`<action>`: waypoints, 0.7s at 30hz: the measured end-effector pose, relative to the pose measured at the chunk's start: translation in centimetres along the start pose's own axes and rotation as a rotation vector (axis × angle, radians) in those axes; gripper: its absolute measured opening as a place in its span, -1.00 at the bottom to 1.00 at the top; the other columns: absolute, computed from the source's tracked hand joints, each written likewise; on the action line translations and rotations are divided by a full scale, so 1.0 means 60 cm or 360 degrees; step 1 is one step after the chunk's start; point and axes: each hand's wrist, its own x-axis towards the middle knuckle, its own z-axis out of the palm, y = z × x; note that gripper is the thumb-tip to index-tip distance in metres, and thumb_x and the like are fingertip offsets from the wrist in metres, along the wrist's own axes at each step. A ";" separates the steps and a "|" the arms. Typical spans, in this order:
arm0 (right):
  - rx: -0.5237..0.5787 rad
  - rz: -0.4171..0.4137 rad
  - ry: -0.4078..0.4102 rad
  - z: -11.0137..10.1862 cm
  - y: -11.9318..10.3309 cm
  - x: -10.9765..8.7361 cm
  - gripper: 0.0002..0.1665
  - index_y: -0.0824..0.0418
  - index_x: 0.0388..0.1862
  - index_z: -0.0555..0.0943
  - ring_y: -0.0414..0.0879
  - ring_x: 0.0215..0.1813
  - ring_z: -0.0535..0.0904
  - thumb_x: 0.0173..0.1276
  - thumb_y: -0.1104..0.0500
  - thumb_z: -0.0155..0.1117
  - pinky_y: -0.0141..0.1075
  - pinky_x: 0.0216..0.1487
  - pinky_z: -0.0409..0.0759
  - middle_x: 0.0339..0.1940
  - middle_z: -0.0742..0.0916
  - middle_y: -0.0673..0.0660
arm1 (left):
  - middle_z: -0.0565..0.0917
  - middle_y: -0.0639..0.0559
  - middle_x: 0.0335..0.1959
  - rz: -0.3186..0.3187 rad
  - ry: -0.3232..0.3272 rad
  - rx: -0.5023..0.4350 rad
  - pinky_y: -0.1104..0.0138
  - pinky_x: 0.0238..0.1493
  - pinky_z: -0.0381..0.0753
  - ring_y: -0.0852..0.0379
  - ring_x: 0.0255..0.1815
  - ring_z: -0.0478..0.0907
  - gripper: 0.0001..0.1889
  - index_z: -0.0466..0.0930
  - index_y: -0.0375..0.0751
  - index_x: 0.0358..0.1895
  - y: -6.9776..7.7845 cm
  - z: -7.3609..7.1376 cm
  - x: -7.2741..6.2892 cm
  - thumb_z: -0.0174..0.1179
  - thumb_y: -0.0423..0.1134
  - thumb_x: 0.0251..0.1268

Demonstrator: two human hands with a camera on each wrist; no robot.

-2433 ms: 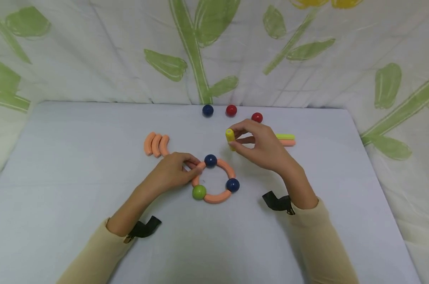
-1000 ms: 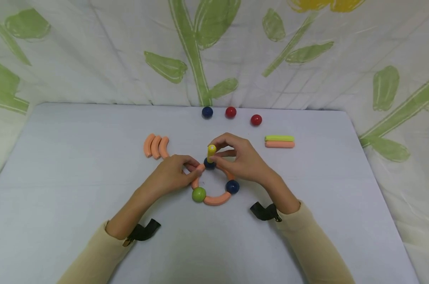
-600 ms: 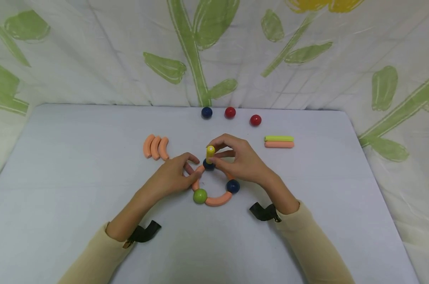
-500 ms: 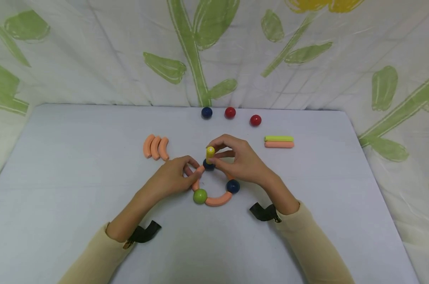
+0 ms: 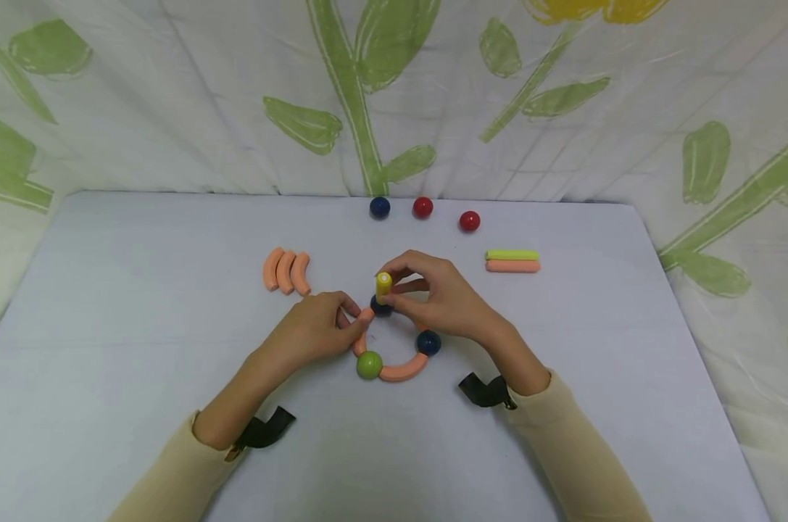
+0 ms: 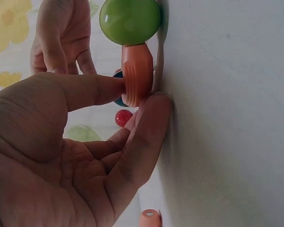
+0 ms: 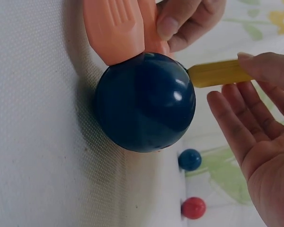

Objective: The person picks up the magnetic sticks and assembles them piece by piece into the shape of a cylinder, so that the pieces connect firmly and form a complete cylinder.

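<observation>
Curved orange magnetic rods and balls form a ring on the table. A green ball (image 5: 369,365) sits at its near left, a blue ball (image 5: 428,343) at its right, and another blue ball (image 5: 379,309) at its far side. My left hand (image 5: 312,326) pinches the ring's left curved rod (image 6: 137,71) between thumb and fingers. My right hand (image 5: 442,296) pinches a straight yellow rod (image 5: 383,288), upright with its lower end at the top of the far blue ball. In the right wrist view the yellow rod (image 7: 220,73) meets that ball's upper side. My right hand partly hides the ring's right curved rod.
Three loose curved orange rods (image 5: 285,271) lie left of the ring. A lime straight rod (image 5: 512,254) and an orange straight rod (image 5: 513,266) lie side by side at right. Along the back are a blue ball (image 5: 380,208) and two red balls (image 5: 422,207).
My right hand has moved left and down, bringing the yellow rod onto the far blue ball. My left fingers loosened briefly, then pinched the curved rod again. The ring has shifted slightly nearer.
</observation>
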 end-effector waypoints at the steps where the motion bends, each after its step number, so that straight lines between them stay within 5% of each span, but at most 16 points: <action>1: -0.0001 -0.0002 -0.0004 0.000 -0.001 0.000 -0.60 0.21 0.11 0.66 -0.07 0.10 0.74 0.33 0.43 0.48 -0.24 0.15 0.77 -0.01 0.75 0.10 | 0.73 0.09 -0.46 -0.0002 0.0002 -0.0003 0.30 -0.35 0.47 0.15 -0.45 0.57 -0.61 0.73 -0.15 0.00 0.000 0.001 -0.001 0.20 0.12 0.57; 21: -0.0115 0.0051 -0.0100 -0.004 -0.002 0.000 -0.63 0.16 0.16 0.65 -0.10 0.12 0.74 0.42 0.27 0.48 -0.20 0.23 0.74 0.01 0.75 0.05 | 0.69 0.10 -0.55 -0.0020 0.0023 0.0020 0.28 -0.41 0.43 0.12 -0.51 0.52 -0.69 0.76 -0.14 -0.08 0.007 0.004 -0.005 0.31 0.04 0.48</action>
